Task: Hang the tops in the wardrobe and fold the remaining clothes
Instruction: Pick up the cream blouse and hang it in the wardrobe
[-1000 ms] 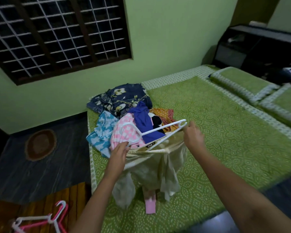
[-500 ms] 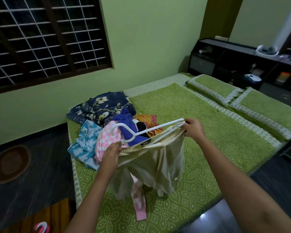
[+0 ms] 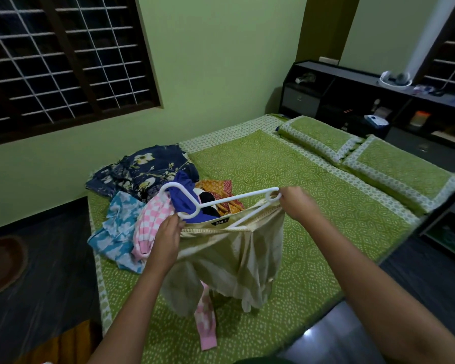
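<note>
Gripping a satiny cream top [image 3: 237, 248] on a white plastic hanger [image 3: 221, 203], my left hand [image 3: 166, 243] and right hand [image 3: 297, 206] pinch opposite ends.

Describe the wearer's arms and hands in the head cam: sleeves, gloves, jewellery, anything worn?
Both forearms are bare right to the bottom edge of the frame; no sleeves or cuffs show. The left hand and right hand wear no gloves. No watch, bangle or band shows at either wrist, and no ring can be made out, though the fingers are slightly blurred. No markings or tape visible.
</note>
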The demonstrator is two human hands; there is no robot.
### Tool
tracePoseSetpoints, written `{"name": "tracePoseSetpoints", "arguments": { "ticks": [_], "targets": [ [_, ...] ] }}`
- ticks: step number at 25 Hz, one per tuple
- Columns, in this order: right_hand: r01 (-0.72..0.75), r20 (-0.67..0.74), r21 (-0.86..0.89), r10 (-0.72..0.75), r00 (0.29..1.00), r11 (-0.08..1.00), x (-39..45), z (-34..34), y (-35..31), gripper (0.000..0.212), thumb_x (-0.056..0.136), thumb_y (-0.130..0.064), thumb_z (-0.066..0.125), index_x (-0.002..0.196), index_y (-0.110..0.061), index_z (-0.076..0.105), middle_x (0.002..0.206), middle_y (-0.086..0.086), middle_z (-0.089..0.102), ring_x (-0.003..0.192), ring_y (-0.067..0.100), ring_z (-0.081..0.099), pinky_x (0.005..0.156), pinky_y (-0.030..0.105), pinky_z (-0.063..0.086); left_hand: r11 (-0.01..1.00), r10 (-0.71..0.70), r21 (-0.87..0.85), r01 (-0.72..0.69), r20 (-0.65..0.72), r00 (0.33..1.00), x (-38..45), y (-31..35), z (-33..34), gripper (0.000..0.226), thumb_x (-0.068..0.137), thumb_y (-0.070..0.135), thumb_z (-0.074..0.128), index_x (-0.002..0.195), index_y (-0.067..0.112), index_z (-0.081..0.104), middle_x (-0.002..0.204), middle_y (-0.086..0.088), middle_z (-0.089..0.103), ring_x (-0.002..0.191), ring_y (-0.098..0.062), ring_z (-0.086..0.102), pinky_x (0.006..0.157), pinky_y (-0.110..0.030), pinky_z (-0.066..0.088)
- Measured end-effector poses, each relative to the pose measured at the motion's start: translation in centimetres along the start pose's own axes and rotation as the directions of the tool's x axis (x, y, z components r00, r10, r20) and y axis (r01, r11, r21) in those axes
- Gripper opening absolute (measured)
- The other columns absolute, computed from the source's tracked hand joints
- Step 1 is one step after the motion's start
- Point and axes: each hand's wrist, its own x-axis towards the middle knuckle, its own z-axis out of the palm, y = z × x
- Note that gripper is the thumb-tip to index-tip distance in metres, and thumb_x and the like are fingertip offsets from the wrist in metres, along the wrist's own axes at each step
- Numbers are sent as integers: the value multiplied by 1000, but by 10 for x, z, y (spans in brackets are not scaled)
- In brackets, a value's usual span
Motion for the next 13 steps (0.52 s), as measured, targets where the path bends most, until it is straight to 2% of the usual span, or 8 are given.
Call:
{"name": "tracePoseSetpoints", "arguments": {
  "ticks": [2,4,7,8,10,13],
  "targets": [
    [6,8,-40,-5,1000,999,1,-1,1,28,96,-13,40,111,-10,64,95,13,66,74,27,56,61,29,40,1000,2,10,-2,-9,1000,4,-1,3,18,97,-1,44,83,11,43,79,4,42,76,-20,41,62,-24,22],
    [-23,11,-8,23,1000,1000,1,1,7,28,95,-14,42,110,-12,65,92,10,65,73,26,56,59,29,38,999,12,29,-12,-5,1000,7,-2,5,13,96,-4,46,89,4,53,84,-1,45,79,-19,43,64,-20,25],
    [-134,20,213,133,991,968,3,7,18,30,96,-18,44,114,-19,67,90,6,64,75,25,59,60,29,42,997,5,79,-8,42,999,13,-4,7,20,94,-7,46,109,-6,60,96,-8,53,91,-16,46,77,-18,33],
    [-165,29,294,163,986,942,4,7,21,30,96,-19,45,116,-20,68,92,5,66,75,25,62,62,32,46,995,17,95,-24,71,997,14,-5,8,26,94,-7,46,115,-4,60,100,-10,55,94,-16,46,82,-23,38],
    [-208,44,382,207,977,901,5,4,24,32,95,-19,45,117,-23,68,97,6,68,74,24,62,63,33,48,987,76,131,-93,127,989,12,-4,11,34,93,-7,46,123,4,59,101,-10,57,93,-17,48,81,-31,42],
    [-178,-23,217,187,982,960,0,-2,23,34,97,-21,41,122,-23,64,110,5,66,77,19,56,56,26,36,964,120,225,-145,119,986,12,2,17,39,89,-9,50,124,6,59,94,-11,57,88,-24,50,74,-35,43]
  ]
}}
